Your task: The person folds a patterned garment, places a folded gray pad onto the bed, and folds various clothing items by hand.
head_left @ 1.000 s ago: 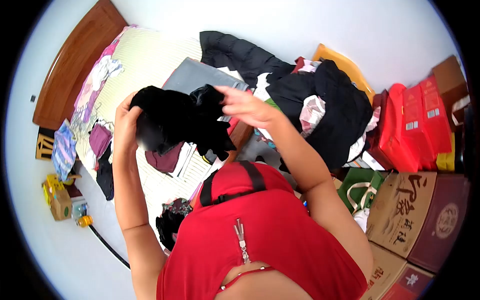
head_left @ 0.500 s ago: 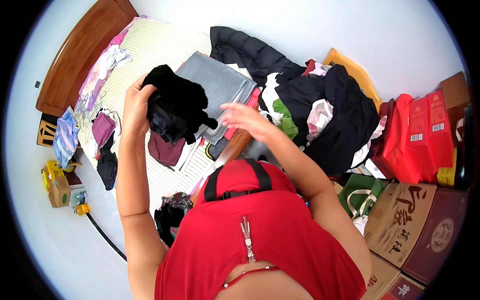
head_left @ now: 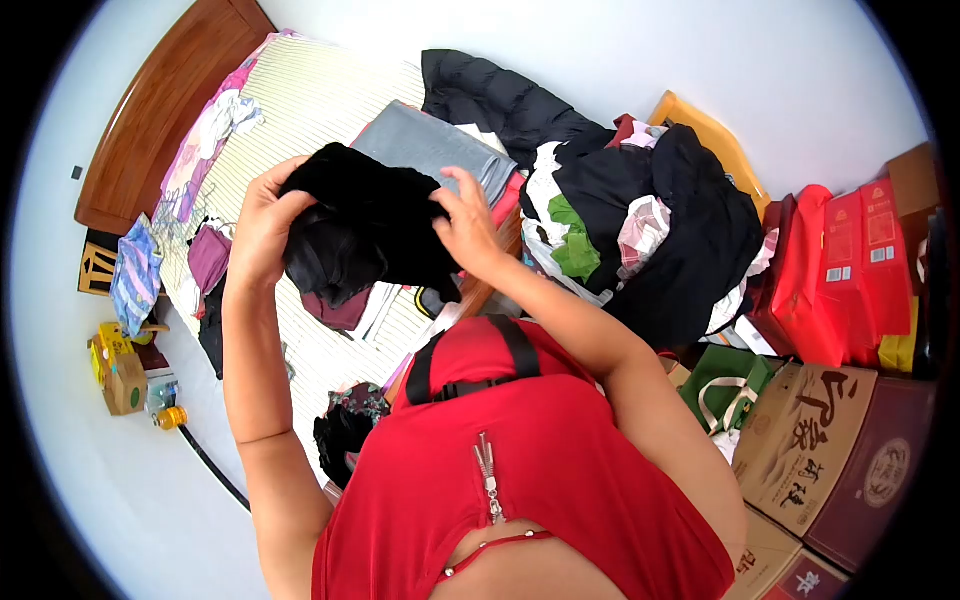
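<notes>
– white wall [head_left: 660, 45] behind, striped bed [head_left: 330, 90] below. how are my hands?

– my left hand [head_left: 262, 225] is clamped on one edge of the black garment [head_left: 400, 215], thumb against fingers. my right hand [head_left: 468, 225] is at the opposite edge, fingers bent; from here i can't tell whether they close on it.

– and the garment?

– between both hands, above the bed, bunched. i'd want a sure pinch each side and light, even tension, since soft fabric like this probably slumps and hides its edges.

– what's beyond it?

– maroon cloth [head_left: 338, 312] just past its lower edge, then folded grey cloth [head_left: 440, 145]; farther, a black padded jacket [head_left: 505, 100] by the wall. i'd hold the loose part high, so it drags none of them.
</notes>
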### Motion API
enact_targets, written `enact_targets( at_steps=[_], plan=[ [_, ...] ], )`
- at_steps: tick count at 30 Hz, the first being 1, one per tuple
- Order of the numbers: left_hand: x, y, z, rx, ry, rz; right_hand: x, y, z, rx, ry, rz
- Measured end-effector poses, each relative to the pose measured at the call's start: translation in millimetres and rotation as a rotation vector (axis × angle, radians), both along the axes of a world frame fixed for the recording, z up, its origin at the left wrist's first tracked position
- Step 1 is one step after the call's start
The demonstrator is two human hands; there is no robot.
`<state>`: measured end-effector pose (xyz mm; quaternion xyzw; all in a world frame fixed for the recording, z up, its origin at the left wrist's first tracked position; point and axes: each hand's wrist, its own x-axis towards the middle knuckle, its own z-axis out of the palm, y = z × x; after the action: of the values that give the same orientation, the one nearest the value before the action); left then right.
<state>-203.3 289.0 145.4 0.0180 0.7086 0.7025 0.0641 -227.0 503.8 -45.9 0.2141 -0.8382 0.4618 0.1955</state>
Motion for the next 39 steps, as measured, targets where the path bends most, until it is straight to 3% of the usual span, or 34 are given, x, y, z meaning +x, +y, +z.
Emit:
enact_targets(
  at_steps=[6, 9, 13, 17, 24, 28, 31, 35, 36, 38, 39],
  plan=[
    [6, -12, -3, -0.112, -0.011, -0.156, -17, 20, 24, 0.204, 0.113, 0.366],
    [8, -8, 6, -0.159, 0.019, -0.278, -30, 17, 21, 0.178, 0.045, 0.639],
    [1, -22, 1, -0.193, 0.018, -0.186, -42, 21, 17, 0.186, -0.153, 0.618],
    [-5, -50, -5, -0.315, -0.014, -0.076, -58, 43, 31, 0.155, 0.038, 0.351],
    [-3, -66, -17, -1.036, 0.191, -0.008, -60, 48, 61, 0.186, 0.07, 0.311],
    [4, -76, -12, -0.927, 0.095, -0.124, -57, 49, 67, 0.044, -0.21, 0.375],
    [20, -75, 0, -0.586, -0.103, -0.283, -48, 69, 93, 0.054, -0.591, 0.616],
    [34, -80, 21, -0.311, -0.18, -0.493, -35, 96, 133, 0.154, -0.812, 0.958],
    [36, -79, 31, -0.251, -0.129, -0.496, -30, 97, 146, -0.104, -0.856, 1.111],
    [32, -89, 36, -0.226, -0.017, -0.451, -42, 87, 120, -0.669, -0.825, 1.336],
    [21, -95, 34, -0.244, 0.165, -0.439, -46, 68, 108, -1.057, -0.95, 1.485]
  ],
)
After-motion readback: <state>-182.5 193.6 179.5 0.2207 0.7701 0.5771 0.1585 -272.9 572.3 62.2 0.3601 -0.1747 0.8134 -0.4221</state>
